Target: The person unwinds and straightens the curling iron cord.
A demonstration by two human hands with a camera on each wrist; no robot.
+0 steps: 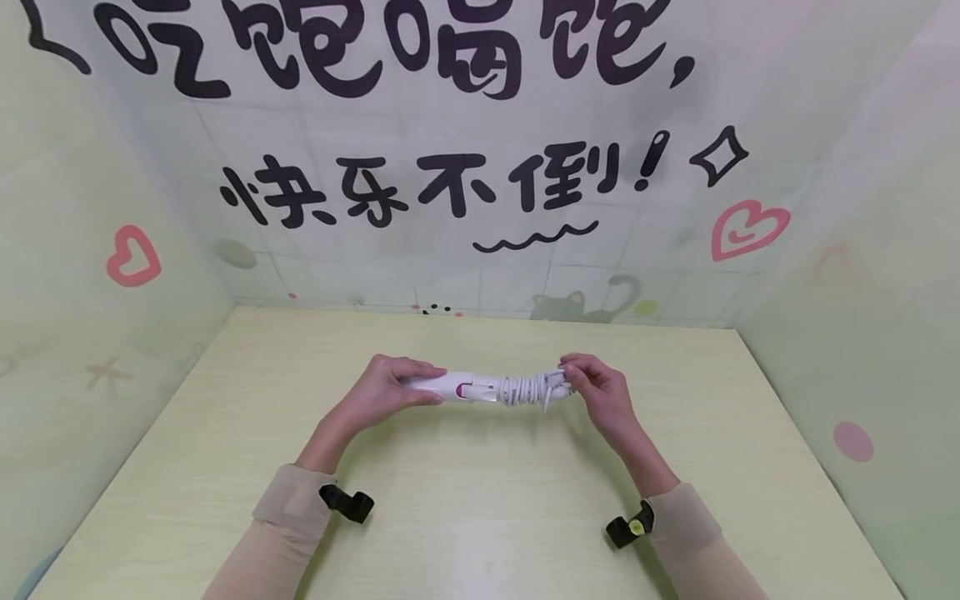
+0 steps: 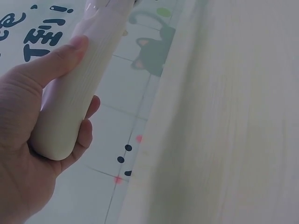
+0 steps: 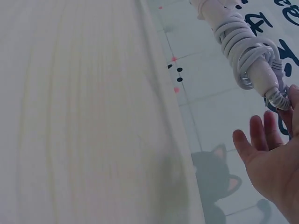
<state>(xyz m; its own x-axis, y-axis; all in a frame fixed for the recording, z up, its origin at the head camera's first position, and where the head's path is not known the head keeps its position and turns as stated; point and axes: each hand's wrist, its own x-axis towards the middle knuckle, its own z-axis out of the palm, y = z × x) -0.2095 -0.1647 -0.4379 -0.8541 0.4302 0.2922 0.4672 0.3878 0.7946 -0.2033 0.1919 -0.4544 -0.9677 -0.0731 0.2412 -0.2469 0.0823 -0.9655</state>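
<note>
A white, stick-shaped appliance that looks like a hair straightener is held level above the table. My left hand grips its smooth, rounded end, thumb on one side and fingers on the other, as the left wrist view shows on the straightener. A white power cord is wound in several loops round its other end. There my right hand pinches the cord between thumb and index finger, close to the ribbed cord sleeve. The other right fingers stand away from the cord. The plug cannot be made out.
A pale wood-grain table lies under both hands. Behind it rises a back wall printed with black characters and a cat, and side walls enclose the table. Each sleeve cuff carries a small black camera.
</note>
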